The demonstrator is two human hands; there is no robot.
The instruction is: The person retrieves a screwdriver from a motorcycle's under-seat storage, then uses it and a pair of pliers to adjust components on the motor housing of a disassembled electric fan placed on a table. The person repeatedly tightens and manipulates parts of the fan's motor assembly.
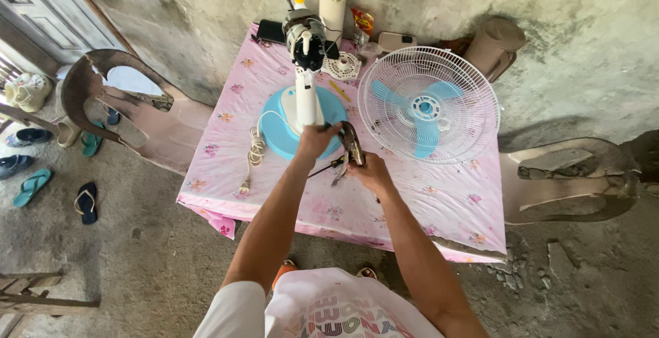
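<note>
A person stands over a table draped in a pink flowered cloth [412,207]. The left hand [317,139] grips the base of a white fan stand [306,98] rising from a round blue base [281,135]. Just right of those fingers, the right hand [367,172] holds pliers [351,147]. Beyond the right fingers lies a white fan guard [429,105] with blue blades [427,115].
</note>
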